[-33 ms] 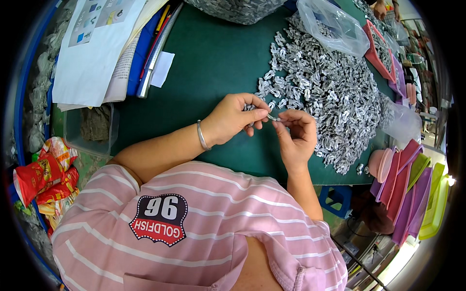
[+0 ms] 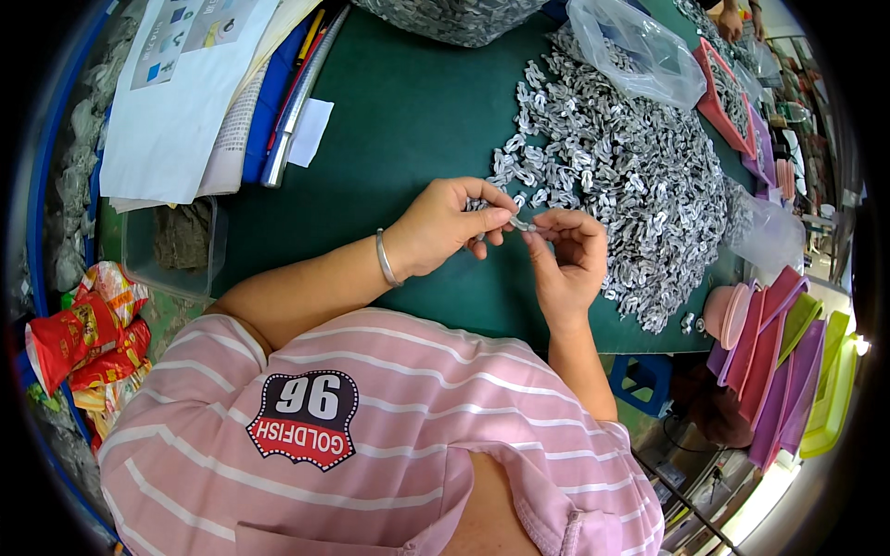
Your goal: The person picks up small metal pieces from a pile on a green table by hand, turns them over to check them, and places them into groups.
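Note:
Over the near part of the green table my two hands meet at one small silver-grey curved metal piece. The thumb and forefinger of my left hand pinch its one end. At the other end are the thumb and fingertips of my right hand, also closed. More small metal pieces show among the curled fingers of my left hand. A large heap of similar looped metal pieces spreads just beyond and to the right of my hands.
A clear plastic bag lies on the heap's far side, near a pink tray of pieces. Papers and a metal tube lie at the left. Coloured trays stand at the right edge. Another person's hand shows far right.
My right hand has shifted very slightly to the right, still at the metal piece. My left hand looks unmoved.

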Tool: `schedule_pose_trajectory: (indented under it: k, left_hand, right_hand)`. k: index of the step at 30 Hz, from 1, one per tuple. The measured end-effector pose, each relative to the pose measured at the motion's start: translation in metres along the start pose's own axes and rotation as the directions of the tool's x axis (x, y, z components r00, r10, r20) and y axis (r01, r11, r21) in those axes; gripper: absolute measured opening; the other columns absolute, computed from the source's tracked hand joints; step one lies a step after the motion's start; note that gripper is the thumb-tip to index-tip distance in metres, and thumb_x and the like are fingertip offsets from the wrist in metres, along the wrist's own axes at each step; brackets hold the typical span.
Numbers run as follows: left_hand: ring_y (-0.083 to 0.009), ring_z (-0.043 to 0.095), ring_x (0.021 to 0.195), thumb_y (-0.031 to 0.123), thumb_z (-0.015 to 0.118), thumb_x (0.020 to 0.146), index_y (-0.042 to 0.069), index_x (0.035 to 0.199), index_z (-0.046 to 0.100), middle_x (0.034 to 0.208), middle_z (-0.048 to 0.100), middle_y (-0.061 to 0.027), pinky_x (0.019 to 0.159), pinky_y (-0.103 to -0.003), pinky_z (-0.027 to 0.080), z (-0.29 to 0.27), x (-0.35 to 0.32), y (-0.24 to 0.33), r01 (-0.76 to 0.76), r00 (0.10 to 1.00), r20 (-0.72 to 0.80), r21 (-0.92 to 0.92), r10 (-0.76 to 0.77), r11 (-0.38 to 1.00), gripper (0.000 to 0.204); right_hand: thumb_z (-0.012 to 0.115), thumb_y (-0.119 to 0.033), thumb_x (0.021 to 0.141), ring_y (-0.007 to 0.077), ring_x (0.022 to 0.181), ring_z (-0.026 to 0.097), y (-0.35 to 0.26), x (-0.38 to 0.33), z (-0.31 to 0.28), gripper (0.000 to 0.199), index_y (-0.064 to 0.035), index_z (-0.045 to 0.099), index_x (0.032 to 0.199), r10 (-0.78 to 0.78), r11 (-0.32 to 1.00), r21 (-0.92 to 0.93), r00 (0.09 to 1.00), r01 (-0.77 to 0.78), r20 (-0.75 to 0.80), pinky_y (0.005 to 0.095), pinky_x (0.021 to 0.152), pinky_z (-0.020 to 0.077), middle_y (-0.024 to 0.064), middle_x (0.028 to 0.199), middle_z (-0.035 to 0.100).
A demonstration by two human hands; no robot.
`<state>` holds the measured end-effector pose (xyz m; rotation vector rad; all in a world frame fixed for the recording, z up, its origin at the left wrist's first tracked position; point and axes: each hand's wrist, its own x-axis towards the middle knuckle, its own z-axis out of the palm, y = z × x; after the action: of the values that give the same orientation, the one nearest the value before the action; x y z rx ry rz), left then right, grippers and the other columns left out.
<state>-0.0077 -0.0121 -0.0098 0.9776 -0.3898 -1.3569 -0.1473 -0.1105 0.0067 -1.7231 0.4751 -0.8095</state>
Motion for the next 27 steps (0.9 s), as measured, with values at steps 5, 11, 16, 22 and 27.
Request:
schedule_pose_trajectory:
  k: [5,11,16,22,27]
  left_hand:
    - [-0.0109,0.06,0.07,0.008,0.06,0.083,0.0,0.099,0.057,0.082,0.06,-0.0056,0.054,-0.019,0.048,0.0,0.001,0.0,0.018,1.0,0.017,-0.073,-0.017,0.997,0.018]
    - [-0.0115,0.055,0.068,0.008,0.052,0.086,0.002,0.096,0.057,0.083,0.056,-0.007,0.042,-0.019,0.038,-0.009,0.002,0.007,0.128,0.992,0.059,-0.423,-0.113,0.897,0.013]
    - [-0.0129,0.044,0.063,0.015,0.047,0.087,0.003,0.09,0.057,0.084,0.049,-0.008,0.041,-0.019,0.033,-0.023,0.005,0.016,0.217,0.969,0.241,-0.723,-0.055,0.656,0.016]
    - [-0.0142,0.054,0.072,0.021,0.047,0.09,0.003,0.093,0.056,0.094,0.053,-0.0095,0.05,-0.019,0.041,-0.01,0.006,0.034,-0.002,0.971,-0.14,-0.814,-0.193,0.58,0.02]
    - [-0.0051,0.052,0.061,0.01,0.061,0.083,0.002,0.098,0.055,0.077,0.057,-0.0025,0.043,-0.017,0.038,-0.007,0.002,0.01,-0.005,0.996,-0.084,-0.197,-0.011,0.98,0.017]
  right_hand:
    - [0.06,0.013,0.075,0.014,0.08,0.057,-0.007,0.001,0.005,0.027,0.002,0.049,0.097,-0.062,0.997,0.04,0.998,0.061,0.013,0.0237,0.07,0.048,0.01,0.091,0.057]
    - [0.064,0.004,0.074,0.0164,0.066,0.057,0.001,0.017,-0.011,0.014,0.0006,0.056,0.085,-0.037,0.86,-0.504,0.995,0.079,0.094,0.0254,0.057,0.0457,0.0101,0.082,0.057]
    - [0.069,-0.008,0.072,0.0282,0.064,0.056,0.009,0.018,-0.002,0.016,0.0001,0.059,0.082,0.025,0.722,-0.681,0.98,0.12,0.199,0.0333,0.057,0.0459,0.0131,0.079,0.055]
    - [0.064,-0.005,0.076,0.0244,0.062,0.059,0.012,0.017,-0.009,0.009,0.0009,0.06,0.083,-0.029,0.734,-0.665,0.985,0.137,0.171,0.0314,0.056,0.0476,0.0119,0.076,0.058]
    - [0.055,0.001,0.084,0.0126,0.069,0.062,0.007,0.013,-0.014,0.009,0.0048,0.061,0.09,0.442,0.887,0.106,0.893,-0.449,0.088,0.0232,0.06,0.0511,0.0075,0.083,0.062]
